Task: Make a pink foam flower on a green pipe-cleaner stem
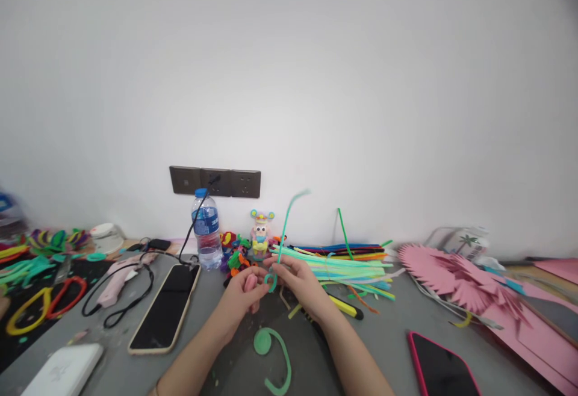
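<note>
My left hand (239, 297) is closed, its thumb and finger pinching the lower end of a teal pipe cleaner (284, 227). That end is bent into a small loop, while the long free part rises and tips over to the right. My right hand (300, 281) closes on the same pipe cleaner just above the loop. A small pink piece (250, 283) shows among the left fingers; its kind I cannot make out. On the table below my hands lies a green pipe cleaner (262, 342) with one end wound into a flat coil and a curved tail.
Behind my hands lie a bundle of pipe cleaners (347, 268) and a toy figure (261, 236). A yellow cutter (345, 307) is near my right wrist. Leftward are a water bottle (208, 233), a phone (167, 309) and scissors (67, 297); rightward, pink paper (456, 281) and another phone (442, 366).
</note>
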The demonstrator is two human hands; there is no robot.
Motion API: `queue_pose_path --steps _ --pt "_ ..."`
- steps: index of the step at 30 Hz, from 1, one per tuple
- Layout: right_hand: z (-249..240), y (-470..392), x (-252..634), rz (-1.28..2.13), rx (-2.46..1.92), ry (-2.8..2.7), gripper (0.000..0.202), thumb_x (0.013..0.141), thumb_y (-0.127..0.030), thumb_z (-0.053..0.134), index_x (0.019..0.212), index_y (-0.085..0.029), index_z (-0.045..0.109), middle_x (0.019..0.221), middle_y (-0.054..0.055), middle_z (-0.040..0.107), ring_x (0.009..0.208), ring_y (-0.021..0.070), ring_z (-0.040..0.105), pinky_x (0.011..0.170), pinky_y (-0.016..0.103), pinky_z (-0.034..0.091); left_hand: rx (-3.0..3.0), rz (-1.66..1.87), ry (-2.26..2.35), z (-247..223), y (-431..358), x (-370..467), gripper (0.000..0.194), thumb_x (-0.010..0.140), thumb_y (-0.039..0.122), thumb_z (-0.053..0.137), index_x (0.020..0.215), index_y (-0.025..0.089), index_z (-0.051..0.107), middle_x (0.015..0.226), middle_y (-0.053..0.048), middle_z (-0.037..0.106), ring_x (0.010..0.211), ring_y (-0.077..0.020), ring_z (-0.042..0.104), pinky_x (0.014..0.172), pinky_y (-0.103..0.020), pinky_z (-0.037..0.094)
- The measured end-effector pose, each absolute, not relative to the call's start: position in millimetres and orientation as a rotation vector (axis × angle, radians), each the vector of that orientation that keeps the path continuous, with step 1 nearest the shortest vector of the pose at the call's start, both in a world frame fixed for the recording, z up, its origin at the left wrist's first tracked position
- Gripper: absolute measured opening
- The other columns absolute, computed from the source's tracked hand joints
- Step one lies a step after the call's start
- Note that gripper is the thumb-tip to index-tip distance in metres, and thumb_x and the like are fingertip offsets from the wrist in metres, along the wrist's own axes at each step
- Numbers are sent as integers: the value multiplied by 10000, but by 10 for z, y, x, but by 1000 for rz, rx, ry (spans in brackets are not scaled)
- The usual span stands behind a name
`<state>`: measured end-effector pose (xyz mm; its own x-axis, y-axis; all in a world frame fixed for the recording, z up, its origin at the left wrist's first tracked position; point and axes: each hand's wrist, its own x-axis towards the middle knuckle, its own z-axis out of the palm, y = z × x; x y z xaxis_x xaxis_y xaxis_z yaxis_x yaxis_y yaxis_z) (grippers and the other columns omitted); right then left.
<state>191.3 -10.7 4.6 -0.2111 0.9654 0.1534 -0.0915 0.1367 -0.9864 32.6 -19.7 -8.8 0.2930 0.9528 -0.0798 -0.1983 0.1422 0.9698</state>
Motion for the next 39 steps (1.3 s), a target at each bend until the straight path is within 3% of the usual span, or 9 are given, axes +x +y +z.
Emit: queue_pose_path --steps 4,7,13,21,29,35,39 --pt "-10 -54 1926 1140 -1039 -1369 456 774 -610 594 739 -175 727 563 -10 581 500 120 490 481 232 391 1060 1025 875 -70 -211 326 299 650 371 747 799 184 567 440 126 348 378 -43 287 413 -176 247" --pt "7 -69 1920 1229 -1034 -1366 472 782 -624 573 773 -175 718 444 -47 500 390 96 419 408 213 292 1040 997 837 -51 -232 338 278 665 354 728 783 206 525 435 127 345 386 -52 277 415 -175 257" --pt "41 -96 1894 1335 -983 -1410 432 760 -592 626 758 -166 698 514 -23 595 422 111 535 424 213 334 1076 956 819 -82 -217 346 375 657 462 749 717 194 493 449 114 379 382 -41 257 405 -179 234" --pt "28 -74 1949 1334 -926 -1201 416 762 -579 638 822 -170 683 604 -16 633 425 98 524 417 205 320 1000 960 763 -46 -227 329 368 693 448 724 708 202 452 459 110 364 402 -46 275 430 -177 232" --pt "129 -179 1876 1436 -857 -1394 406 823 -546 597 824 -152 693 506 -54 514 401 73 435 403 189 344 1076 792 681 -50 -282 363 261 774 411 624 776 159 559 633 35 504 411 -36 324 407 -192 213" --pt "126 -193 1880 1385 -812 -1431 398 873 -532 543 874 -156 676 494 -62 479 412 74 420 424 192 337 1152 762 715 -79 -280 340 288 807 436 618 828 150 586 631 44 455 437 -40 311 419 -194 224" --pt "104 -178 1870 1369 -790 -1416 399 870 -538 543 873 -158 665 493 -62 473 427 80 414 446 201 344 1153 782 727 -43 -299 343 282 784 436 638 761 172 540 549 78 365 438 -52 285 421 -196 209"
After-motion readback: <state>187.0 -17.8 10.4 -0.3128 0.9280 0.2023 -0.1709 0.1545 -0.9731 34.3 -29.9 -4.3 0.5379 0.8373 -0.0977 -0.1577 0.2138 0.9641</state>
